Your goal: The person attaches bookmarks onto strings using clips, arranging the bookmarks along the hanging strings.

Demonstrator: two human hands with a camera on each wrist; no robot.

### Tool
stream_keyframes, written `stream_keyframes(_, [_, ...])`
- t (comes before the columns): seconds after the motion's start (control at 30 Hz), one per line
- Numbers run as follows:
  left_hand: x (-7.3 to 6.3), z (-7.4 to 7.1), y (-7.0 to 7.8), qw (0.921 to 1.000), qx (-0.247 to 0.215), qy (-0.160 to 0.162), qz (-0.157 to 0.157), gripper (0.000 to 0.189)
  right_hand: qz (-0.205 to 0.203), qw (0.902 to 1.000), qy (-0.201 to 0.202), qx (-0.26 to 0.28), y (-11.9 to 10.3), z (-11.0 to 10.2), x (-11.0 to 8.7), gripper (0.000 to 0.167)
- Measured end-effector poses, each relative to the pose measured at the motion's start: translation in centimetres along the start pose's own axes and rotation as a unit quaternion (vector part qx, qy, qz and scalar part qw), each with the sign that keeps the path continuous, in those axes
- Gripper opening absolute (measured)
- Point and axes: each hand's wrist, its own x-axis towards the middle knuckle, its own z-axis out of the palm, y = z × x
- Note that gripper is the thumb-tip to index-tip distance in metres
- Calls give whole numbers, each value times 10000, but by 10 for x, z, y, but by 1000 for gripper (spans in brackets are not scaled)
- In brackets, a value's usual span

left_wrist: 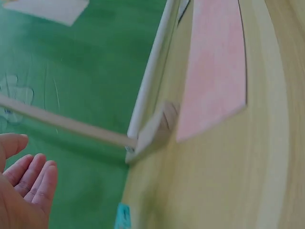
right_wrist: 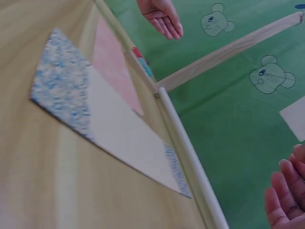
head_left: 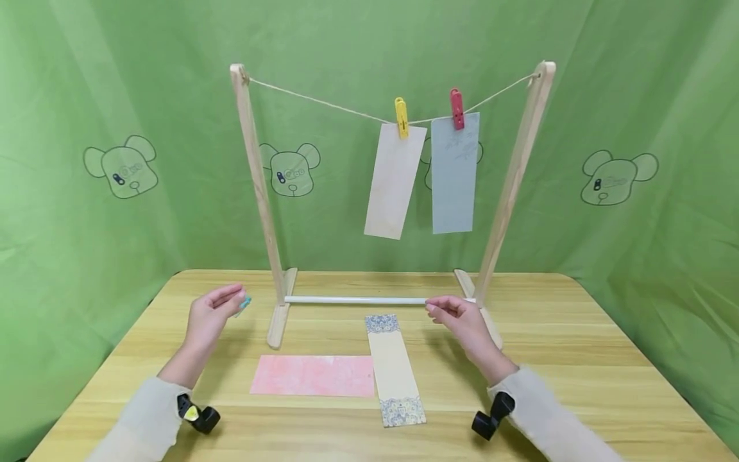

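My left hand [head_left: 215, 314] hovers at the left of the table with loosely bent fingers. Beside its fingertips in the head view shows a teal clothespin [head_left: 245, 303]; the left wrist view has that clothespin [left_wrist: 123, 217] on the table, apart from the fingers. A red clothespin [right_wrist: 137, 52] lies by it in the right wrist view. My right hand [head_left: 462, 321], empty with fingers loosely curled, is in front of the rack's white bar [head_left: 358, 300]. Nearest it lies a cream bookmark [head_left: 395, 366] with blue patterned ends. A pink card [head_left: 314, 375] lies left of that.
A wooden rack [head_left: 260, 167] carries a sagging string [head_left: 317, 101]. From it hang a whitish card [head_left: 395, 183] under a yellow clothespin [head_left: 401, 117] and a light blue card [head_left: 455, 176] under a red clothespin [head_left: 457, 108]. Green cloth [head_left: 358, 38] surrounds the table's far and side edges.
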Motion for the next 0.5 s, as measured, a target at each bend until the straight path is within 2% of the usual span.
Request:
stream_keyframes(0.13, [4,-8,-10,9994,-13,185,-291,42,257,9995,-147,76,10,2,-9,28])
stream_keyframes(0.33, [15,-23,-23,9962,-459,576,-469,31,732,9966,-274,270,19,2,-18,31])
stream_keyframes(0.43, [20,-31,-30,9971,-145,613,-419,37,917,9946,-347,345,24,3,-23,32])
stream_keyframes(0.5, [24,-37,-34,9976,99,530,-432,45,958,9938,-403,395,28,5,-27,33])
